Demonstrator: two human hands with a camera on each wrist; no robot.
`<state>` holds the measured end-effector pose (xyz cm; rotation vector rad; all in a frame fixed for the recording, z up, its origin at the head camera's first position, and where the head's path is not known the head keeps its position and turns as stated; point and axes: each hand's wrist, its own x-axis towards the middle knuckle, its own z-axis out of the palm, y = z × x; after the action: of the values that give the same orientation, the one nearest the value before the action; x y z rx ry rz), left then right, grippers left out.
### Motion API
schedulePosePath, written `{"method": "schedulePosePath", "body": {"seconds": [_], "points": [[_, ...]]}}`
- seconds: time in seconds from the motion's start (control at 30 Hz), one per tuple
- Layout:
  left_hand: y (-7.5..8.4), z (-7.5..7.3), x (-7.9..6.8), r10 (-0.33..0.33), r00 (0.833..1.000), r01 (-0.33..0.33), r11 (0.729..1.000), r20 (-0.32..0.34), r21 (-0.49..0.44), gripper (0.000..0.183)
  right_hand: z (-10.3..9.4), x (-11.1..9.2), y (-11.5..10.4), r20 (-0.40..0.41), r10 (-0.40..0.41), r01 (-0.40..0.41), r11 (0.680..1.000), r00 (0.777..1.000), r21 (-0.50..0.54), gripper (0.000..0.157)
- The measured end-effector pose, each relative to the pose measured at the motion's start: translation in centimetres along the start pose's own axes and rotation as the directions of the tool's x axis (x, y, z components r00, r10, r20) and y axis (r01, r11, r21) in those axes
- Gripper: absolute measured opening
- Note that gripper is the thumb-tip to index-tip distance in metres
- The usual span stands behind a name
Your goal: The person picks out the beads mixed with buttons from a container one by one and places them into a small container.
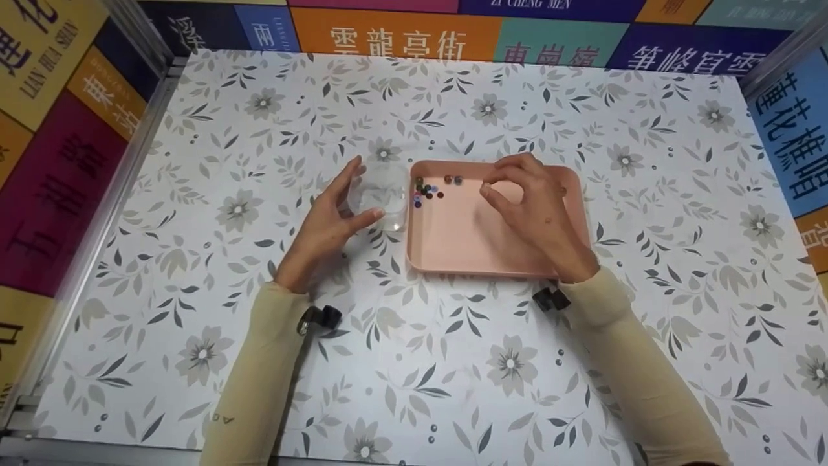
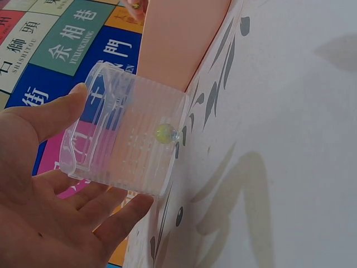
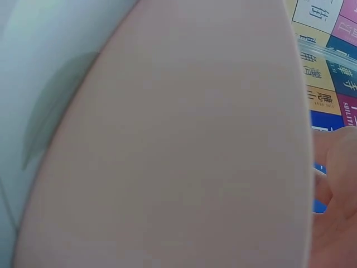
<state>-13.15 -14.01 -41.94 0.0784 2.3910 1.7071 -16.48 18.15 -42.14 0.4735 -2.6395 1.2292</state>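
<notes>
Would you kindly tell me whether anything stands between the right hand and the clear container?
Across the gap from the right hand to the clear container lie some marbles and the pink tray's left wall. Both look low enough to clear; nothing else visible blocks the way.

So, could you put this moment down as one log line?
Left hand: around clear container | Right hand: pinching small bead over pink tray | Container: yellowish bead inside | Tray: loose beads mostly toward left side

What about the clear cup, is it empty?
No, the left wrist view shows a yellowish marble through the clear cup, near its base.
</notes>
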Motion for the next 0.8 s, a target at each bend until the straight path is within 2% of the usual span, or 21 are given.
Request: {"method": "schedulePosePath", "body": {"seconds": [0.37,0.6,0.8], "points": [[0.2,-0.1,0.0,-0.001,1.0,0.001,1.0,-0.001,-0.002,0.093,0.4,0.2,-0.6,0.004,-0.028,0.028,1.0,1.0,0.012,0.012],[-2.4,0.0,1.5,0.002,1.0,-0.002,1.0,-0.011,-0.013,0.096,0.7,0.3,-1.0,0.018,-0.037,0.037,0.999,0.999,0.019,0.014],[-3.1,0.1,1.7,0.031,1.0,-0.031,0.998,-0.004,-0.052,0.097,1.1,0.3,-1.0,0.022,-0.048,0.047,0.999,0.999,0.016,0.014]]}}
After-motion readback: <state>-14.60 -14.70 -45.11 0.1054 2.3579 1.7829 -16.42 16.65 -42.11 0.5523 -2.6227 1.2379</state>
